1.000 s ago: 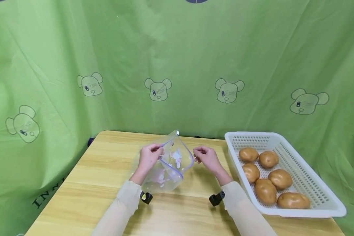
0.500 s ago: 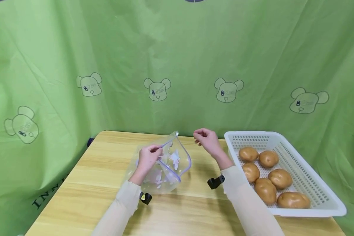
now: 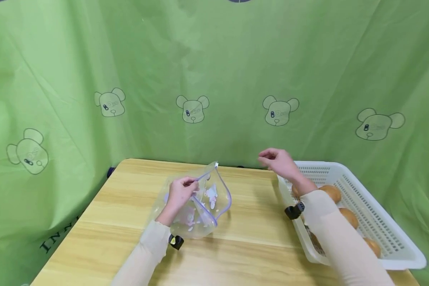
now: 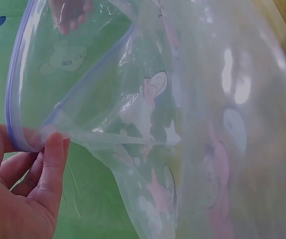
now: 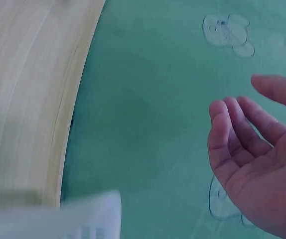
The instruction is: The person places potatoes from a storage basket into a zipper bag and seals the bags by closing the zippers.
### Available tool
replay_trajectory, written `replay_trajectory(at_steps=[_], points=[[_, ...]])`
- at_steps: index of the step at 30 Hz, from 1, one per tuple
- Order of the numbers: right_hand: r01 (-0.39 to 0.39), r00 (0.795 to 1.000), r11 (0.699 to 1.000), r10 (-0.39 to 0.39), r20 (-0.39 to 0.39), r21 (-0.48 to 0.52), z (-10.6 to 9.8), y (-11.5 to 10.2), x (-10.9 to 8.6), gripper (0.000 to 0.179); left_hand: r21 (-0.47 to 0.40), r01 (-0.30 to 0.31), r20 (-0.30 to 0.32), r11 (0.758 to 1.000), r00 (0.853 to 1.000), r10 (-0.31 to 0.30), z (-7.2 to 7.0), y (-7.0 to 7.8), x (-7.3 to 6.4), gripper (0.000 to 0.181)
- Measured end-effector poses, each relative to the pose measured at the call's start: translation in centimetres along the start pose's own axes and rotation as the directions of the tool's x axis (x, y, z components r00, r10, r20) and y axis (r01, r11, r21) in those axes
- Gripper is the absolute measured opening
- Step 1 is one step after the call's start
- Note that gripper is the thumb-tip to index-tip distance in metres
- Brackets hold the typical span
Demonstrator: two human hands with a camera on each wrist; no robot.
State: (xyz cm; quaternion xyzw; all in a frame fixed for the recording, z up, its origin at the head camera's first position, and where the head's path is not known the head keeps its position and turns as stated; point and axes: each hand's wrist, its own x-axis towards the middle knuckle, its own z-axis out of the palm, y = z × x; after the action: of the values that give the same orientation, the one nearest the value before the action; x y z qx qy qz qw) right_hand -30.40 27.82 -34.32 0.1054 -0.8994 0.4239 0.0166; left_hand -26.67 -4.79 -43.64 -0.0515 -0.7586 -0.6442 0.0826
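A clear zip bag with a purple seal strip and printed cartoon figures stands on the table with its mouth spread apart. My left hand pinches the near-left edge of that mouth; in the left wrist view the thumb and fingers grip the purple strip. My right hand is in the air above the far-left corner of a white basket. Its fingers are loosely bent, with nothing between them in the right wrist view. Inside the basket lie several brown potatoes, partly hidden by the right forearm.
The wooden table runs back to a green curtain printed with bear heads. The basket's rim rises at the table's right side. Each wrist carries a small black camera.
My right hand has left the bag's right edge, risen, and moved right to the basket. The left hand keeps its pinch on the bag, which has sagged slightly.
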Motion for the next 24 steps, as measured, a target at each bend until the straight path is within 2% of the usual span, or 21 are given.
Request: replay_trajectory(at_steps=[7,11,17,21,24], points=[[0.035,0.999,0.982,-0.029,0.036,-0.187,-3.6,2.4,-1.5,0.038,-0.009,0.003,0.014,1.0,1.0,-0.002,0.4,0.1,0.0,0.017],[0.071,0.997,0.967,-0.062,0.046,-0.245,-5.3,3.9,-2.2,0.037,-0.016,0.009,0.018,1.0,1.0,-0.008,0.5,-0.1,0.0,0.017],[0.062,0.996,0.965,-0.044,0.075,-0.254,-7.1,6.7,-2.7,0.037,-0.016,0.012,0.026,1.0,1.0,-0.012,0.5,-0.6,0.2,0.018],[0.038,0.995,0.962,-0.011,0.1,-0.272,-7.7,8.6,-3.0,0.039,-0.013,0.011,0.036,1.0,0.999,-0.01,0.6,-0.8,0.1,0.017],[0.051,0.991,0.959,-0.015,0.13,-0.28,-7.9,9.7,-3.4,0.038,-0.008,0.001,0.039,1.0,0.999,-0.001,0.5,-0.8,0.1,0.017]])
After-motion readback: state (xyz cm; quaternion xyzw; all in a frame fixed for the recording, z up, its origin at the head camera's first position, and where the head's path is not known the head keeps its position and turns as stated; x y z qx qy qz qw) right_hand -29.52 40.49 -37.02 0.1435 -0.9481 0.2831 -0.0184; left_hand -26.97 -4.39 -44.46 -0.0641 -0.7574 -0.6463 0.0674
